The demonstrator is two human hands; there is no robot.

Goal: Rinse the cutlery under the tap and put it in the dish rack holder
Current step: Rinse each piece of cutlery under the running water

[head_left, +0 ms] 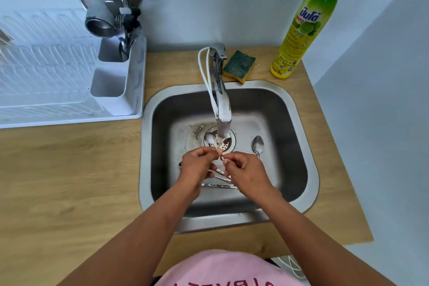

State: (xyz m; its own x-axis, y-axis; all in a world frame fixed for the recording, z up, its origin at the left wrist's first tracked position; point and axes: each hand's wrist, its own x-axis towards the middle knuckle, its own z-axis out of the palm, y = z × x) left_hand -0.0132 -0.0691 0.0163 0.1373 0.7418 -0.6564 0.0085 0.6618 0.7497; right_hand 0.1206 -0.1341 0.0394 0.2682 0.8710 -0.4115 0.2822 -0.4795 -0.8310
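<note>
Both hands meet under the running tap (pixel 222 109) over the steel sink (pixel 299 127). My left hand (pixel 197 167) and my right hand (pixel 246 169) pinch a thin piece of cutlery (pixel 220 175) between them; its shape is mostly hidden by my fingers. A spoon (pixel 258 145) lies on the sink floor to the right. Another spoon (pixel 210 139) rests over the drain. A flat metal piece (pixel 218 185) lies beneath my wrists. The white cutlery holder (pixel 120 72) on the dish rack (pixel 46 81) stands at the left, with forks and spoons in its far compartment.
A metal strainer (pixel 99 0) and a steel cup (pixel 99 26) lean at the rack's back. A green and yellow sponge (pixel 239 66) lies behind the sink. A dish soap bottle (pixel 304 28) stands at the back right. Wooden counter (pixel 69 181) surrounds the sink.
</note>
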